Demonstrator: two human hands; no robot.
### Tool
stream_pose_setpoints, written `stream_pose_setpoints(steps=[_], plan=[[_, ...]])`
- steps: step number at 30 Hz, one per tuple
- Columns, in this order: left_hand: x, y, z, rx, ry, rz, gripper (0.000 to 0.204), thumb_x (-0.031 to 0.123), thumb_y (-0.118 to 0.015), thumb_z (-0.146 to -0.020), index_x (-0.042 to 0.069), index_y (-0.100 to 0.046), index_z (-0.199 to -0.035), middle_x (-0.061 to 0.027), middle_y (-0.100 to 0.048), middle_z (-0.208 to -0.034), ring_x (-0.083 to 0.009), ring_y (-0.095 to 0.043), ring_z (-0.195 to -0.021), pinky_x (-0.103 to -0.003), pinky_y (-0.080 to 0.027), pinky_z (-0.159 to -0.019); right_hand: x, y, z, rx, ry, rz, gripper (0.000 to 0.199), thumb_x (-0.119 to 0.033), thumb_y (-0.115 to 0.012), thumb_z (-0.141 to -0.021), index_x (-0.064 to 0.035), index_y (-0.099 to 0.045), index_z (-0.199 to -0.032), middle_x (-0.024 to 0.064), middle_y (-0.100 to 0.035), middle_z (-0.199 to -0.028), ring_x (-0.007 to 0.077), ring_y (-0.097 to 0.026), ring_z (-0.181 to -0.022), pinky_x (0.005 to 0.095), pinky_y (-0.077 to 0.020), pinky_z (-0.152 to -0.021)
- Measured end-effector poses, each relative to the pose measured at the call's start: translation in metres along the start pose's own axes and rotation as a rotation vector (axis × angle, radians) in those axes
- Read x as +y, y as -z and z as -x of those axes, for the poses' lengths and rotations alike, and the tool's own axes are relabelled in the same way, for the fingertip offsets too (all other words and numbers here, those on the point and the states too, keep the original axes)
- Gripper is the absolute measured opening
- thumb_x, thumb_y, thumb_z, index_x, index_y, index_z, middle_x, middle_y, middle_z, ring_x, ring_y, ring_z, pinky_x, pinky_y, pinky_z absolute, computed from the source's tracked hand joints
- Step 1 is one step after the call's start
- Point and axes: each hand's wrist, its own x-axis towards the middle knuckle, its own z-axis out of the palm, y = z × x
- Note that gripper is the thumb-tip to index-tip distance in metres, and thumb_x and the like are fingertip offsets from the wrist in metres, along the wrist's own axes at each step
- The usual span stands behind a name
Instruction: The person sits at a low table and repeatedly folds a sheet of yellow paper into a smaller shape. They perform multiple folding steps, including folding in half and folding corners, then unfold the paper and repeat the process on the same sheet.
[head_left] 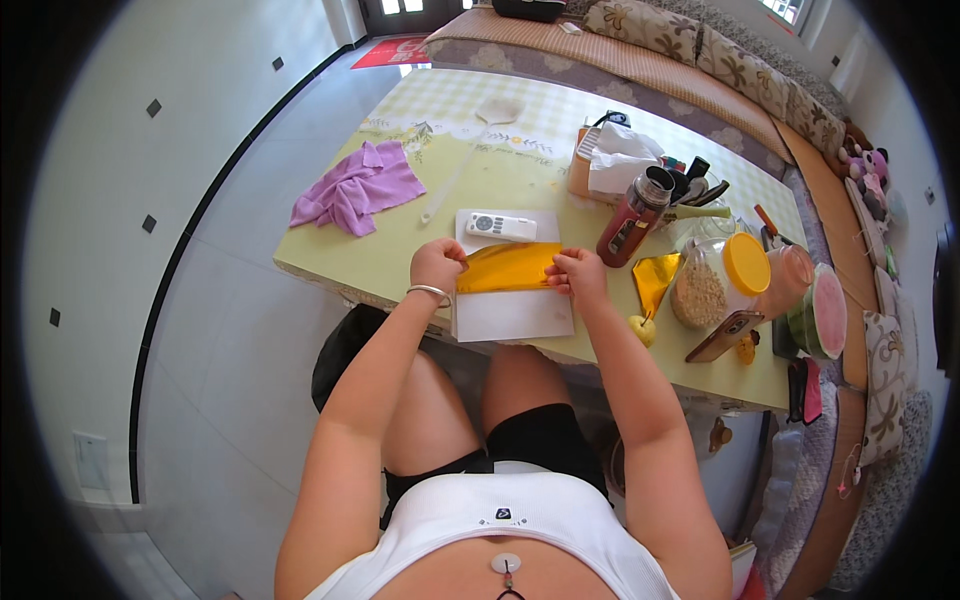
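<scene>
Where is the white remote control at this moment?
In the head view, the white remote control lies on the white sheet near the table's front edge, just beyond the gold paper and left of the red bottle.

You've got bright, even daylight from the windows beyond the table. Glare sits on the gold paper, shadows under the table are soft, and the edges bend into a dark fisheye rim.

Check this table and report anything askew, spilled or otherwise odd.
Nothing is spilled or damaged. The purple cloth lies crumpled near the table's left edge. The phone lies tilted, near the front edge. Both hands, left and right, hold the gold sheet flat on white paper.
</scene>
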Motion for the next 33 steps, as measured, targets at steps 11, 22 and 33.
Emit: stream_pose_setpoints(steps=[11, 22, 33], plan=[[-0.004, -0.001, 0.020, -0.012, 0.323, 0.592, 0.004, 0.005, -0.073, -0.091, 0.002, -0.071, -0.094, -0.0079, -0.073, -0.083, -0.0177, -0.075, -0.076, -0.027, -0.061, -0.065, 0.002, 0.004, 0.008, -0.045, -0.004, -0.194, 0.013, -0.016, -0.070, -0.095, -0.0055, -0.062, -0.097, 0.0108, -0.074, -0.087, 0.0184, -0.073, -0.069, 0.0260, -0.0583, -0.056], [-0.013, 0.003, 0.027, -0.020, 0.170, 0.220, 0.013, 0.009, -0.077, -0.087, -0.002, -0.073, -0.083, -0.0072, -0.072, -0.074, -0.0104, -0.066, -0.063, -0.024, -0.053, -0.059, 0.012, 0.027, 0.018, -0.002, 0.077, 0.143, 0.020, -0.025, -0.064, -0.100, -0.0053, -0.062, -0.095, 0.0099, -0.071, -0.083, 0.0180, -0.072, -0.068, 0.0279, -0.0574, -0.057], [-0.015, -0.001, 0.027, -0.001, 0.136, 0.164, 0.014, 0.010, -0.078, -0.086, -0.003, -0.074, -0.081, -0.0068, -0.071, -0.072, -0.0098, -0.063, -0.061, -0.024, -0.051, -0.058, 0.004, 0.020, 0.031, -0.080, 0.152, 0.020, 0.025, -0.019, -0.067, -0.097, -0.0053, -0.069, -0.117, 0.0021, -0.067, -0.077, 0.0108, -0.064, -0.060, 0.0224, -0.0508, -0.055]])
